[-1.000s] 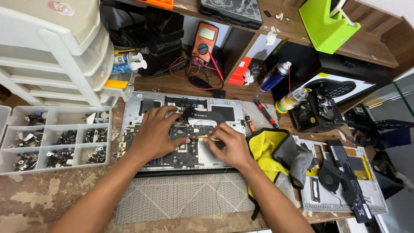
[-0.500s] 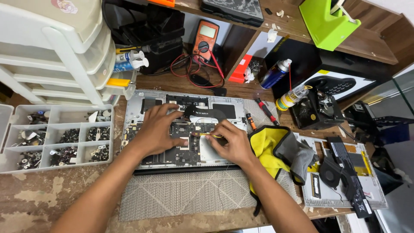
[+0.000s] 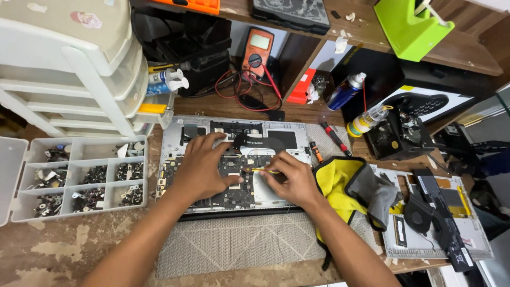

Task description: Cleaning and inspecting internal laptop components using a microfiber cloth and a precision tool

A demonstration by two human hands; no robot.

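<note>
1. The left hand (image 3: 204, 170) lies flat, fingers spread, on the opened silver laptop chassis with its dark circuit board (image 3: 175, 139).
2. The right hand (image 3: 291, 178) pinches a thin yellow-handled tool (image 3: 264, 170), its tip on the board between both hands.
3. Just right of the right hand lies a yellow-and-grey cloth pouch (image 3: 345, 183).
4. Well left of the left hand sits a white plastic compartment tray of screws (image 3: 79, 180).

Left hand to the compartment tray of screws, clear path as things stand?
Probably yes. The left hand rests on the opened laptop, and the screw tray lies open-topped just to its left, with only bare worktop between them.
</note>
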